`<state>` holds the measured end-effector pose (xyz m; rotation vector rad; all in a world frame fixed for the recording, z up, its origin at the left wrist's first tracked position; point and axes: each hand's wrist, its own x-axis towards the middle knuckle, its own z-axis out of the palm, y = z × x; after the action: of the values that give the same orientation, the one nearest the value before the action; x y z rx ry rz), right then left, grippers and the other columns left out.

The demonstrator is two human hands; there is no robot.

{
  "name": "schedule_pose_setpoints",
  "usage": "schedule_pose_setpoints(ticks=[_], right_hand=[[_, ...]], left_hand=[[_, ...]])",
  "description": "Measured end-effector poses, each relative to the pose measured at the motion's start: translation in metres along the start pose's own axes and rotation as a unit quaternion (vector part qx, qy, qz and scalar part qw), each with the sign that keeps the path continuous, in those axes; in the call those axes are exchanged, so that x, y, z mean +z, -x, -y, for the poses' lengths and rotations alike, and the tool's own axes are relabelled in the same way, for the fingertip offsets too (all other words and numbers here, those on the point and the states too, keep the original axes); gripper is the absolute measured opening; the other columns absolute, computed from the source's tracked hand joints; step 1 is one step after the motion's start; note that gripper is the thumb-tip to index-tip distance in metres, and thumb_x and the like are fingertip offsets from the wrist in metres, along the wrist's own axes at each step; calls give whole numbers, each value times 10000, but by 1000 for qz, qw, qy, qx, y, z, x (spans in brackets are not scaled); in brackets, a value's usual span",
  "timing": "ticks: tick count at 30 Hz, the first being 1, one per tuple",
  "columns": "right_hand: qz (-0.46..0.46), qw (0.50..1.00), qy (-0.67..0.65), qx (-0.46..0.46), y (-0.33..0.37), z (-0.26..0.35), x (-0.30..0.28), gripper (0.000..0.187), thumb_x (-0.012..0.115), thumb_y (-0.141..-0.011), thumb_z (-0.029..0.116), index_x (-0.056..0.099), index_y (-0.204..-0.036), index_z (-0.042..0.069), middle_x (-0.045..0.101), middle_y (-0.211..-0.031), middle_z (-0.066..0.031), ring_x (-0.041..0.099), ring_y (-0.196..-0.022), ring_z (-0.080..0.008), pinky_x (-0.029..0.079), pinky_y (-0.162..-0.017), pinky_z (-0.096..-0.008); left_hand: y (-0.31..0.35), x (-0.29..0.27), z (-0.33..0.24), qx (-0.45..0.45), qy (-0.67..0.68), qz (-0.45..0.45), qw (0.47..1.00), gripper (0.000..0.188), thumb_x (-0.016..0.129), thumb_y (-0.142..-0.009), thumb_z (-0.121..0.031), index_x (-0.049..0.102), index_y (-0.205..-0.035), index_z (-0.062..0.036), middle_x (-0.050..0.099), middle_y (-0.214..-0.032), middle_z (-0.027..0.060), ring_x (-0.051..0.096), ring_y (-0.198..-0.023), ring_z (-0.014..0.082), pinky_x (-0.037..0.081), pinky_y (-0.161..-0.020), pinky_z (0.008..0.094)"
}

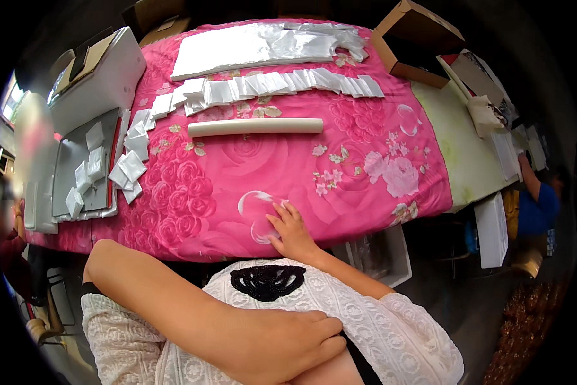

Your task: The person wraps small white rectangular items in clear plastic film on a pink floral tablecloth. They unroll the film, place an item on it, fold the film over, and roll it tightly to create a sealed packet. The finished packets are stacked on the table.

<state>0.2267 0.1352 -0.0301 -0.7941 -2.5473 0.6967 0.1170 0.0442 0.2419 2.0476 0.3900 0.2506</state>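
My right hand (pixel 291 232) lies on the pink flowered tablecloth (pixel 359 212) near the front edge, its fingers spread and nothing in them. Bent across my body, my left arm ends in my left hand (pixel 301 340), whose fingers are curled closed against my white lace top (pixel 391 327), beside a black strip of cloth (pixel 362 362). What those fingers hold, if anything, is hidden. Beyond my right hand a white roll (pixel 256 127) lies crosswise. Behind it runs an overlapping row of folded white square packets (pixel 269 84), trailing down on the left.
A flat stack of white plastic sheets (pixel 230 48) lies at the far side. On the left, a grey tray (pixel 70 160) bears several packets, with a white box (pixel 102 80) behind. An open cardboard box (pixel 417 42) stands far right. Another person in blue (pixel 539 208) is at the right.
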Motion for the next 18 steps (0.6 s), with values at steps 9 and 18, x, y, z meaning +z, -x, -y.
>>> schedule_pose_setpoints(ticks=[9,18], right_hand=[[17,1000,-11,6,5,7,5,477,675,-689,173,551,-1133,50,387,-1312,-186,305,-1230,-387,268,-1028,-461],[70,997,2,-33,-14,14,0,467,673,-686,117,547,-1127,27,390,-1302,-188,292,-1238,-386,261,-1029,-461]], left_hand=[[-5,18,-1,4,-13,-93,996,610,619,-727,-458,493,-906,111,520,-860,257,542,-777,389,452,-730,411],[22,9,16,-16,51,-138,989,565,652,-697,-414,531,-899,99,556,-877,264,556,-811,406,451,-742,434]])
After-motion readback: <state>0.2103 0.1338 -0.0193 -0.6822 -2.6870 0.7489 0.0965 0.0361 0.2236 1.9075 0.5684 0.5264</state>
